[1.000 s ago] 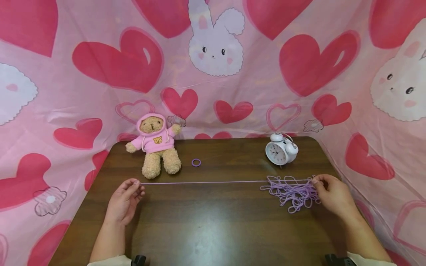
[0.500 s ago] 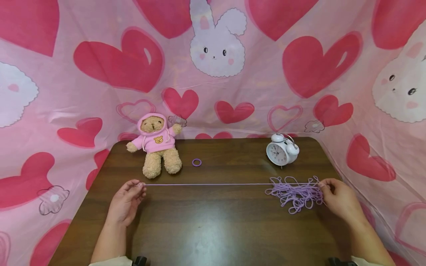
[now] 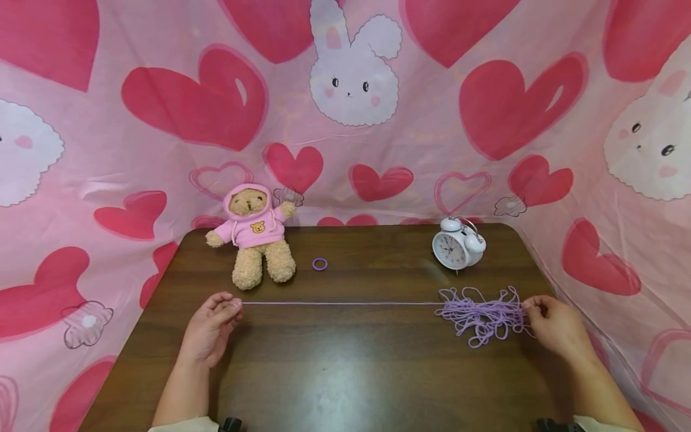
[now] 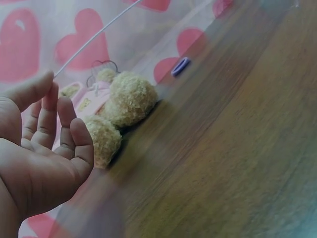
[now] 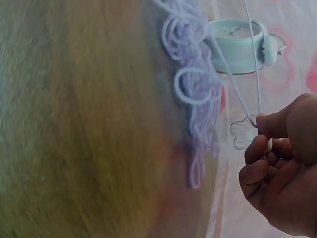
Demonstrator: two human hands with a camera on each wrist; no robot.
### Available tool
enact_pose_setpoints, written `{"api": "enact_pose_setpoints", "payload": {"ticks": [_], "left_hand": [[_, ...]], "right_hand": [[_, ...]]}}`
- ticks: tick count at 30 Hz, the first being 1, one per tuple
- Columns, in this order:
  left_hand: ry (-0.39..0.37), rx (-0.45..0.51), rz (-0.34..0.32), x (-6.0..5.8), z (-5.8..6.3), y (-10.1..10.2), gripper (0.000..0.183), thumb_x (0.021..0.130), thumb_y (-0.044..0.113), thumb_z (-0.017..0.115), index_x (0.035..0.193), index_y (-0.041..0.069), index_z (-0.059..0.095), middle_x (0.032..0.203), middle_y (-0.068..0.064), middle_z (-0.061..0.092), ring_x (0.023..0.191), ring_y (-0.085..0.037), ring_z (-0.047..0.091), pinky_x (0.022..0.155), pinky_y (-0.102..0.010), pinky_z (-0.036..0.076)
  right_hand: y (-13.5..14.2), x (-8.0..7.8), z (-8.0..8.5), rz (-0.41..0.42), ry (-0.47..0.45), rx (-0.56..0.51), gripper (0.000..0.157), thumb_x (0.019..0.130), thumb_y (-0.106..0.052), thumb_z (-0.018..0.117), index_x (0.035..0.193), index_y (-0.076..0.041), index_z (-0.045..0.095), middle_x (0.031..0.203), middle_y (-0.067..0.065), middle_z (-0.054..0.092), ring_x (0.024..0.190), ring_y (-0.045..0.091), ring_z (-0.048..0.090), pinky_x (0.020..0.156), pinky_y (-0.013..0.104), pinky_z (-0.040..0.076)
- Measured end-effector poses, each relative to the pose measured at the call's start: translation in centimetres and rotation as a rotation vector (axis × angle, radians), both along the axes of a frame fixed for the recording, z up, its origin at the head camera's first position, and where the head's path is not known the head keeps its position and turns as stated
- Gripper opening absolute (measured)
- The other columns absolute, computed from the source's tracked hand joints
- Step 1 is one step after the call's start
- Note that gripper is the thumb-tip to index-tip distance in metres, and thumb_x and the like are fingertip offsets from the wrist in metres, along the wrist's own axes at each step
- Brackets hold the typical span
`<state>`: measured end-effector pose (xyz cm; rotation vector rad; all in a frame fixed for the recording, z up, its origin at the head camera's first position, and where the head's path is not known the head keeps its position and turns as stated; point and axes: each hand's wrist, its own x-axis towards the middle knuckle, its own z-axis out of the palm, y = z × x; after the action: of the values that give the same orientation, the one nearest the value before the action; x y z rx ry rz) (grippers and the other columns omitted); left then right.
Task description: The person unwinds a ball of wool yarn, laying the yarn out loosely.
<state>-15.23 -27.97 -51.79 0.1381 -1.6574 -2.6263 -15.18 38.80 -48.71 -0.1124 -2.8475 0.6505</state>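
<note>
A thin purple cord (image 3: 340, 303) runs taut and nearly level between the two hands, above the table. My left hand (image 3: 212, 329) pinches one end of it between thumb and index finger, the other fingers loosely bent. On the right, my right hand (image 3: 557, 327) pinches the cord between thumb and forefinger. From that pinch, seen in the right wrist view, one strand goes up and another leads back to the pile. The loose tangled pile of purple cord (image 3: 483, 318) lies on the table just left of the right hand.
A teddy bear (image 3: 259, 237) in a pink hoodie sits at the back left. Beside it lies a small purple ring (image 3: 320, 264). A white twin-bell alarm clock (image 3: 457, 245) stands at the back right. Heart-and-rabbit cloth (image 3: 378, 150) hangs behind the brown table (image 3: 335, 372).
The right hand has moved right and slightly down, away from the pile. The left hand has shifted a little right and down. The stretched cord sits lower, still taut.
</note>
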Motion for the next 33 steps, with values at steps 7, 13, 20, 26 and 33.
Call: {"api": "enact_pose_setpoints", "payload": {"ticks": [7,13,20,26,33], "left_hand": [[0.000,-0.009,-0.027,0.2,-0.2,0.7,0.018,0.104,-0.001,0.057,0.103,0.015,0.065,0.095,0.003,0.075,0.087,-0.010,0.069,0.082,-0.028,0.054],[-0.036,-0.042,-0.029,0.0,-0.5,1.1,0.019,0.104,-0.002,0.058,0.105,0.016,0.063,0.097,0.005,0.075,0.089,-0.009,0.068,0.083,-0.028,0.055],[-0.086,-0.088,-0.013,-0.1,-0.5,1.5,0.017,0.102,-0.001,0.062,0.106,0.016,0.061,0.094,0.006,0.072,0.088,-0.008,0.067,0.083,-0.029,0.054],[-0.091,-0.089,-0.012,-0.2,-0.6,1.8,0.016,0.101,0.000,0.063,0.106,0.016,0.061,0.095,0.005,0.073,0.089,-0.008,0.067,0.084,-0.030,0.054],[-0.091,-0.105,-0.029,-0.3,-0.7,2.5,0.016,0.101,0.001,0.063,0.105,0.017,0.061,0.097,0.006,0.073,0.090,-0.008,0.065,0.085,-0.030,0.054]], "right_hand": [[1.1,-0.9,-0.9,0.012,-0.136,0.016,0.028,0.103,-0.020,0.055,0.102,0.005,0.067,0.080,0.010,0.065,0.073,0.025,0.055,0.066,0.040,0.044],[1.6,-1.7,-1.9,0.061,-0.201,0.018,0.025,0.103,-0.019,0.057,0.099,0.003,0.068,0.082,0.009,0.067,0.076,0.024,0.057,0.069,0.041,0.046],[1.5,-1.8,-2.5,0.084,-0.239,0.011,0.025,0.103,-0.021,0.057,0.099,0.000,0.070,0.084,0.009,0.068,0.077,0.022,0.059,0.070,0.043,0.046],[1.3,-1.8,-2.7,0.076,-0.237,0.016,0.023,0.102,-0.020,0.058,0.097,0.000,0.069,0.086,0.013,0.069,0.078,0.025,0.060,0.070,0.043,0.046],[1.3,-1.7,-2.7,0.068,-0.238,0.034,0.024,0.101,-0.019,0.059,0.097,0.001,0.070,0.087,0.016,0.070,0.079,0.031,0.063,0.071,0.046,0.048]]}}
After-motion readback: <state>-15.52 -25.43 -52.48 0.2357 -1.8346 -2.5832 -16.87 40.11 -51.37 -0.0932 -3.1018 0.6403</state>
